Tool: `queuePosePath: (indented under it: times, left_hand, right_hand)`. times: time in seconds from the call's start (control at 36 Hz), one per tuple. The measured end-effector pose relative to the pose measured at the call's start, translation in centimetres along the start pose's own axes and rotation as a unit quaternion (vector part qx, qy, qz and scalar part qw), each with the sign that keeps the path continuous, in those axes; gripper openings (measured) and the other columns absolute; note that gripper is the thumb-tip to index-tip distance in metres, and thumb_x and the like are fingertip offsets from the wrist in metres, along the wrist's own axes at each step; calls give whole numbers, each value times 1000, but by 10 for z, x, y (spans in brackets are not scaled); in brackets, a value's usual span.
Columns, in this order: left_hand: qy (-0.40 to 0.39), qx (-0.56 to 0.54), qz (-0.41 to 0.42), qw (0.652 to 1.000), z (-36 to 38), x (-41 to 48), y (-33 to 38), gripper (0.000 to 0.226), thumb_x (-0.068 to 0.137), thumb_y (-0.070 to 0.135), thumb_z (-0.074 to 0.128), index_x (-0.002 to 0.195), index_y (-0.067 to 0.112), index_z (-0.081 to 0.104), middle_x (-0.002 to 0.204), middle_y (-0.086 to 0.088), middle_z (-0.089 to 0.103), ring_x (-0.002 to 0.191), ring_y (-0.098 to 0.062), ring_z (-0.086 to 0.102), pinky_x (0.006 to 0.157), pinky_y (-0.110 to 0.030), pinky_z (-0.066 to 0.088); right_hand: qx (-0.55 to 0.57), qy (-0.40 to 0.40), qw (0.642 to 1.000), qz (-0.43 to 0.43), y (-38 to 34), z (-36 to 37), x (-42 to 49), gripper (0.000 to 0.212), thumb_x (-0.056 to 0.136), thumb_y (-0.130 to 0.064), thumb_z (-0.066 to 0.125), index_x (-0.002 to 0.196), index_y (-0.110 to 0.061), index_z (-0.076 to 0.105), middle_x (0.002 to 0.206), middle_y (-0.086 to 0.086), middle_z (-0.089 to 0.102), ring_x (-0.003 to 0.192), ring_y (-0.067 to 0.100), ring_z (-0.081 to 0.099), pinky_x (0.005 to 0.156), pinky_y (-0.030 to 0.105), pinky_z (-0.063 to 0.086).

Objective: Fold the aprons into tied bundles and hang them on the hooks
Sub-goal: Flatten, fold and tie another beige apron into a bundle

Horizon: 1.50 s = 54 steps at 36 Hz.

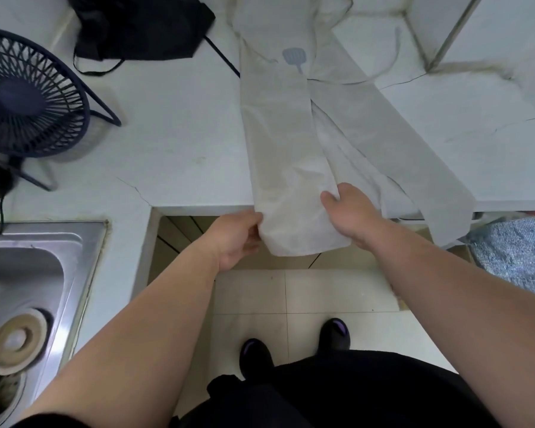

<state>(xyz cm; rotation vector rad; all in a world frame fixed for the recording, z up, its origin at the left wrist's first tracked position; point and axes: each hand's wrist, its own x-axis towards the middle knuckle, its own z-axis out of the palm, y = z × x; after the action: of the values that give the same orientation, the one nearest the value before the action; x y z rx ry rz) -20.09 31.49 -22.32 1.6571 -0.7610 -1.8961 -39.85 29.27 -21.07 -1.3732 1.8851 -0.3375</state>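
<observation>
A white apron, folded lengthwise but not yet rolled, tied or hung, is pinched at its hanging end by the left hand and right hand; a black apron lies unfolded.

No legible text, brand, label or number here for you to log. The one mark is a blue-grey spatula pictogram printed on the white apron. It sits on the apron's folded strip, toward the far end, with its handle pointing down the strip toward you. It carries no lettering.
</observation>
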Motion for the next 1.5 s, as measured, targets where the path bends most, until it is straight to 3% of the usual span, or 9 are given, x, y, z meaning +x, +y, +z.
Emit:
queuePosePath:
  times: [0.25, 0.42, 0.64, 0.86, 1.0, 1.17, 1.33, 1.42, 1.5]
  left_hand:
    - [61, 23, 64, 996, 5, 7, -3, 6, 87, 14, 68, 90, 9, 68, 106, -10, 71, 104, -28, 65, 103, -46, 46]
    - [14, 9, 42, 999, 8, 9, -4, 21, 93, 34, 59, 99, 14, 64, 107, -5, 69, 100, -21, 62, 105, -42, 43]
    - [10, 27, 44, 999, 24, 9, -13, 14, 97, 14, 52, 98, 10, 66, 114, -14, 66, 101, -24, 57, 105, -40, 42]
    - [83, 4, 75, 994, 25, 5, -11, 11, 84, 8, 71, 84, -2, 68, 99, -17, 72, 97, -31, 67, 93, -43, 53]
    - [110, -26, 27, 993, 15, 9, -11, 15, 75, 7, 78, 75, 6, 64, 95, -14, 73, 97, -32, 69, 94, -45, 53]
    - [10, -82, -31, 996, 23, 6, -15, 20, 98, 22, 52, 108, 9, 63, 106, -7, 70, 91, -20, 68, 72, -32, 55]
    - [104, 63, 25, 992, 18, 15, -18, 17, 88, 17, 68, 76, 6, 62, 81, -10, 67, 63, -19, 58, 53, -23, 48]
    - [116, 140, 39, 983, 14, 15, -14, 23, 82, 20, 75, 86, -1, 66, 80, -9, 69, 61, -18, 56, 49, -22, 47]
    - [124, 253, 72, 957, 11, 13, -6, 25, 83, 29, 73, 92, 6, 66, 92, -2, 70, 81, -19, 63, 76, -33, 54]
  right_hand:
    - [-186, 41, 982, 1, 16, -5, 4, 40, 99, -35, 35, 63, -17, 28, 79, 7, 47, 83, 31, 49, 69, 32, 33]
    - [-136, 12, 991, -1, 9, -19, 9, 37, 102, -31, 30, 69, -16, 30, 74, 0, 37, 84, 25, 41, 71, 30, 28]
    - [-126, 21, 992, 17, 22, -16, 11, 38, 104, -29, 28, 116, 2, 47, 123, 21, 54, 114, 37, 50, 84, 34, 36]
    - [-133, 48, 990, -20, 27, -17, 13, 32, 102, -29, 33, 87, -5, 47, 101, 17, 58, 99, 34, 53, 70, 30, 29]
    - [-162, 18, 986, -25, 34, -17, 11, 41, 100, -34, 39, 64, -16, 28, 66, 0, 35, 78, 27, 45, 67, 31, 30]
    - [-197, -10, 980, -26, 37, -13, 11, 43, 99, -37, 42, 63, -19, 28, 69, 1, 39, 87, 31, 52, 69, 30, 33]
    - [-192, 28, 981, -15, 31, -16, 6, 41, 99, -35, 41, 63, -17, 34, 87, 13, 59, 95, 34, 58, 68, 29, 33]
    - [-193, 14, 981, -12, 28, -16, 3, 38, 99, -35, 42, 66, -16, 37, 103, 17, 63, 98, 33, 57, 69, 28, 33]
    - [-179, 28, 983, -21, 22, -19, -1, 26, 96, -36, 48, 89, -12, 49, 105, 14, 63, 102, 33, 57, 75, 32, 41]
